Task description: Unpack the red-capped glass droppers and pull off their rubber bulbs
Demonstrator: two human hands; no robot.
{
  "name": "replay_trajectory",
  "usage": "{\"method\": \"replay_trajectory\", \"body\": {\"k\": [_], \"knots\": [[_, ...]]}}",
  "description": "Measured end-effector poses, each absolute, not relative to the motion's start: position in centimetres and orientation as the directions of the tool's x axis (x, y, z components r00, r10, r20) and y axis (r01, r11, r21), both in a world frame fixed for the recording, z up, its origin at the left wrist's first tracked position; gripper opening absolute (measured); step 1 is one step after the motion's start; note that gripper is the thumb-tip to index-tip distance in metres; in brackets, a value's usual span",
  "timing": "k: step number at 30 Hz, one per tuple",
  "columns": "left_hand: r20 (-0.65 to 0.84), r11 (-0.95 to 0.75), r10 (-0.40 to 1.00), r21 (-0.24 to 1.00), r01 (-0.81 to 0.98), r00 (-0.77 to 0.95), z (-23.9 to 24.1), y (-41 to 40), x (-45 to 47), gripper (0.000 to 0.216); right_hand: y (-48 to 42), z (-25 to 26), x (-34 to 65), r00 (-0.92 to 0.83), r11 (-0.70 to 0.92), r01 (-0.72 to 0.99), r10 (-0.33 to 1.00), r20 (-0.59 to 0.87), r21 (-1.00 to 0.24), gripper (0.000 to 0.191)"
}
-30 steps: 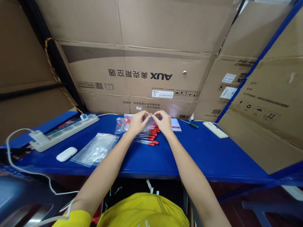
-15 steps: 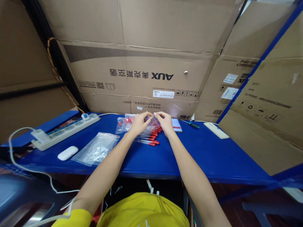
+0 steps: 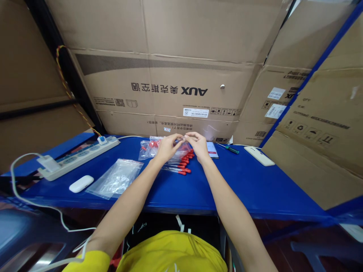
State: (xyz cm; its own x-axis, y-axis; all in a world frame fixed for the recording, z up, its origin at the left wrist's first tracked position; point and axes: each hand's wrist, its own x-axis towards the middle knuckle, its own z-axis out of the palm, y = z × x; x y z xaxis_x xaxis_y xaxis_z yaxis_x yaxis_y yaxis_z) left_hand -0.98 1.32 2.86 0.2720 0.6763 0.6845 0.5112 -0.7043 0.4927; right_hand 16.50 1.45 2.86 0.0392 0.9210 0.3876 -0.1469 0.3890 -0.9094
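My left hand and my right hand meet over the middle of the blue table, fingers pinched on the top edge of a small clear plastic bag held between them. Below the hands lies a row of clear tubes with red caps. Just left of my left hand sits another small clear bag with red pieces inside.
A stack of empty clear bags, a white earbud case and a power strip lie left. A notepad, green screwdriver and white remote lie right. Cardboard boxes wall the back.
The two hands stayed together over the tubes; the fingers shifted a little along the small bag's top edge and the bag dropped slightly.
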Motion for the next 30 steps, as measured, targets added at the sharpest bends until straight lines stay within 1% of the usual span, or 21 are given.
{"method": "replay_trajectory", "body": {"k": [5,9,11,16,20,23,26,30], "knots": [[0.68,-0.694,0.684,0.493,0.526,0.264,2.9,1.2,-1.1,0.025,1.4,2.9,16.4,0.064,0.359,-0.191,0.933,0.354,-0.914,0.044],[0.693,-0.695,0.673,0.471,0.543,0.26,3.0,0.9,-1.0,0.024,1.7,3.0,16.5,0.08,0.357,-0.203,0.934,0.348,-0.912,0.041],[0.698,-0.691,0.675,0.483,0.538,0.24,3.1,0.8,-0.9,0.025,1.9,2.9,16.5,0.07,0.373,-0.197,0.928,0.367,-0.907,0.039],[0.686,-0.669,0.709,0.582,0.463,0.163,3.4,0.8,-0.8,0.026,1.8,2.7,16.6,-0.035,0.427,-0.112,0.901,0.433,-0.897,0.034],[0.672,-0.639,0.731,0.612,0.466,0.12,3.3,1.1,-0.9,0.028,1.4,2.9,16.7,-0.113,0.469,-0.075,0.873,0.475,-0.88,0.031],[0.67,-0.631,0.737,0.634,0.447,0.091,3.3,1.1,-0.9,0.028,1.2,3.1,16.6,-0.118,0.486,-0.067,0.864,0.49,-0.871,0.03],[0.661,-0.64,0.744,0.664,0.387,0.097,3.4,1.0,-0.7,0.025,1.0,3.3,16.5,-0.089,0.508,-0.047,0.855,0.51,-0.86,0.026],[0.646,-0.642,0.754,0.691,0.331,0.115,3.5,1.0,-0.6,0.024,0.8,3.5,16.4,-0.038,0.548,0.049,0.837,0.546,-0.835,0.025]]}}
